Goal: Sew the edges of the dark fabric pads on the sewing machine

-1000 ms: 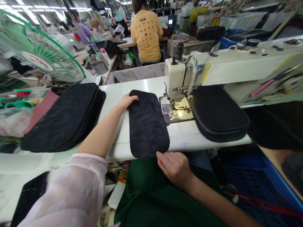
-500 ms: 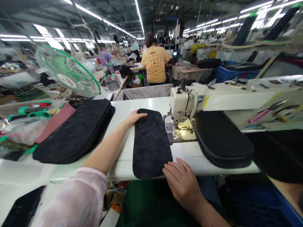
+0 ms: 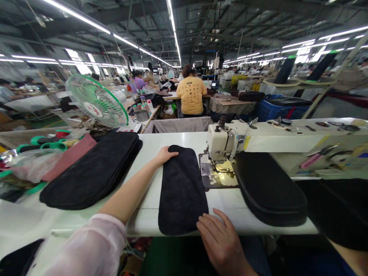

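Observation:
A black rounded panel, soft and fabric-like, lies flat on the white sewing table, left of the sewing machine's needle plate. My left hand grips its far left corner, thumb on top and the other fingers mostly hidden at the edge. At the near right corner, my right hand rests with fingers outstretched, fingertips touching the panel's edge and thumb apart. The sewing machine head stands just right of the panel. Beyond the needle plate sits a stack of smooth black panels; another black stack lies to the left.
A green-rimmed fan stands at the back left, near thread spools and plastic bags. Pink-handled snips hang on the machine body. Dark material lies at the right edge. A person in yellow sits ahead, facing away.
The camera has tilted up, so the table and machine appear lower in view. Both hands keep about the same places on the black panel.

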